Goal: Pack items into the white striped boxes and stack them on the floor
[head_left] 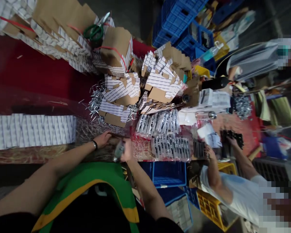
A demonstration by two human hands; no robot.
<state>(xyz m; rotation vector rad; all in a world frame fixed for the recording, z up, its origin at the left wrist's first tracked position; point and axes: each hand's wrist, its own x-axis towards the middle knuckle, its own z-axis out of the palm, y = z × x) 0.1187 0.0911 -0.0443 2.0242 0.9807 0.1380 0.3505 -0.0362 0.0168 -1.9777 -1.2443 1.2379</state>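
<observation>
My left hand (103,139), with a dark band at the wrist, is closed on the near end of a small brown cardboard box (114,139), whose details are blurred. Close beside it, my right hand (127,150) grips a clear plastic packet (118,151) with something grey inside, smeared by motion. Just beyond the hands lie flat striped cartons (115,111) and loose metal screws (95,102). To the right are rows of plastic-bagged metal parts (170,147) near the table edge, with more bagged parts (157,123) behind them.
A row of striped boxes (35,131) stands at left. Green-handled scissors (95,31) rest on stacked cartons (116,45) at the back. Blue crates (169,173) sit under the table's right side. A co-worker (223,184) handles dark parts (235,139) at the far right.
</observation>
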